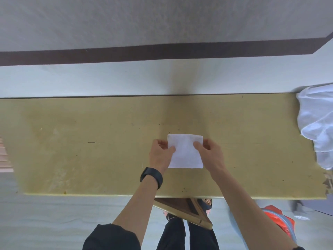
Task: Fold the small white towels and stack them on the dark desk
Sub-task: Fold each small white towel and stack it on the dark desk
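Observation:
A small white towel (185,154), folded into a flat rectangle, lies on the yellowish desk top (90,141) a little right of centre. My left hand (161,154) pinches its left edge, thumb on top of the cloth. My right hand (210,152) pinches the right edge the same way, thumb on top and fingers curled beside it. A black watch sits on my left wrist.
A heap of crumpled white cloth (319,123) lies at the desk's right end, against the pale wall. Under the desk's near edge are a wooden brace (185,210) and my feet. A red bag (279,219) sits on the floor at right.

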Demonstrator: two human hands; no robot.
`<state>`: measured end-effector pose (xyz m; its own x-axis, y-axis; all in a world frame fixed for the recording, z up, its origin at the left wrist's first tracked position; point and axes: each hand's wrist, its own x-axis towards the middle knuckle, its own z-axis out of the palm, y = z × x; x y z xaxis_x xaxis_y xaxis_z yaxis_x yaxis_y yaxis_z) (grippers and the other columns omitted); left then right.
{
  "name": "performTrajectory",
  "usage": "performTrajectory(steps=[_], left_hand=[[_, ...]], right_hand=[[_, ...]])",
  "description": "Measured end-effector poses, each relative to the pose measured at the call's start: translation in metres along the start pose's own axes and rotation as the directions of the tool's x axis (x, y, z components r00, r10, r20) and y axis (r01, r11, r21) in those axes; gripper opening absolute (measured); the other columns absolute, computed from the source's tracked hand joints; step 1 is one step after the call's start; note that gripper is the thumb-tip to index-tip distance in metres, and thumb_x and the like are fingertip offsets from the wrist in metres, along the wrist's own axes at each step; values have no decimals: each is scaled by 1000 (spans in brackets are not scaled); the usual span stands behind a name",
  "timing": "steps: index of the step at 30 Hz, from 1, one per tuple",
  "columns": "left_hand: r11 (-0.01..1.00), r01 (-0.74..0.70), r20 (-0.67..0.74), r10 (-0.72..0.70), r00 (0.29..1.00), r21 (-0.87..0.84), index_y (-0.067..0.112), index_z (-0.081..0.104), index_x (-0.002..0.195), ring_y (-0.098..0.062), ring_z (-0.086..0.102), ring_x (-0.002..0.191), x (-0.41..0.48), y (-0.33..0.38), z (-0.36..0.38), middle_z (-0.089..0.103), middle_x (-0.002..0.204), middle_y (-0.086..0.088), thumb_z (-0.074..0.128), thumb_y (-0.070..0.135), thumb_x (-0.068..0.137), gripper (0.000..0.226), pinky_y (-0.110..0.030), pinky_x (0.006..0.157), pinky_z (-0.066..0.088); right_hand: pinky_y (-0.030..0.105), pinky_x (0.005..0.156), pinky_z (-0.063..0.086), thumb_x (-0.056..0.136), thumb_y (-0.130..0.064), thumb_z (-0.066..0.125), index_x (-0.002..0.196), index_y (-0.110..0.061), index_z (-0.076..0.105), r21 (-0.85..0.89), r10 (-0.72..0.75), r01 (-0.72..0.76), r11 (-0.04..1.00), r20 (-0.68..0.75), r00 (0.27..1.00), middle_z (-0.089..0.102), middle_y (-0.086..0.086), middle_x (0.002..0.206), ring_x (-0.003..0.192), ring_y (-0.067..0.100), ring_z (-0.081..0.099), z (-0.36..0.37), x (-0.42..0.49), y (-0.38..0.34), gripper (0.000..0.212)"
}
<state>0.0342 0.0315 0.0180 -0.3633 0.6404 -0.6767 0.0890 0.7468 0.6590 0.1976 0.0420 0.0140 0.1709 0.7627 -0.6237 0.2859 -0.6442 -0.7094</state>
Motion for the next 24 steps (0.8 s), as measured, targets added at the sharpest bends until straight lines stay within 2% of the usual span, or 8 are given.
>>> performTrajectory(steps=[3,7,10,12,15,18,20,24], left_hand=[[997,-21,71,26,997,-73,18,62,116,-8,62,92,-14,10,-23,68,105,4,72,14,85,33,-22,68,46],[975,-173,93,187,978,-139,20,75,105,-10,66,96,-52,36,-65,74,101,5,74,25,86,19,-18,73,45],[947,-274,88,291,953,-165,23,76,100,-6,67,89,-87,62,-98,75,96,6,75,26,86,14,-20,76,47],[922,-351,62,364,929,-162,21,74,101,0,66,82,-113,82,-121,75,95,5,74,25,87,14,-17,73,47],[866,-471,-13,476,879,-166,19,71,101,2,64,76,-156,110,-153,74,93,3,73,27,88,15,-18,71,47],[788,-589,-129,575,808,-177,23,67,100,-13,67,81,-201,129,-181,72,90,2,69,39,83,23,-33,76,56],[736,-653,-218,618,755,-177,28,63,96,-17,63,76,-231,134,-198,67,83,4,65,40,82,19,-40,74,55],[644,-751,-435,641,632,-144,29,57,89,-10,43,60,-290,124,-222,48,66,14,60,40,85,12,-20,55,38]], right_hand=[[28,75,51,93,-32,63,105,-28,66,18,-131,130,991,10,991,70,-12,97,93,9,65,-9,-18,-11,13],[22,74,49,92,-31,66,101,-31,68,-6,-294,294,956,9,956,72,-14,93,91,4,66,-27,-53,-44,9],[10,68,47,92,-30,67,99,-32,69,-13,-414,414,910,20,910,72,-18,90,87,-3,65,-40,-88,-84,8],[9,67,48,92,-29,67,98,-30,70,-5,-495,495,869,26,869,72,-18,88,85,-3,65,-45,-112,-114,7],[12,68,50,95,-31,64,98,-28,69,-17,-617,618,786,27,786,72,-14,89,85,-1,65,-47,-150,-157,6],[8,64,46,98,-33,58,94,-27,62,6,-716,716,698,12,698,67,-13,88,82,-2,61,-40,-192,-195,9],[9,61,42,100,-34,54,89,-29,58,19,-773,773,634,-19,634,65,-14,85,78,2,59,-31,-221,-214,12],[16,58,40,100,-37,51,81,-34,49,31,-874,874,485,-34,486,57,-14,73,68,10,56,-11,-271,-229,19]])
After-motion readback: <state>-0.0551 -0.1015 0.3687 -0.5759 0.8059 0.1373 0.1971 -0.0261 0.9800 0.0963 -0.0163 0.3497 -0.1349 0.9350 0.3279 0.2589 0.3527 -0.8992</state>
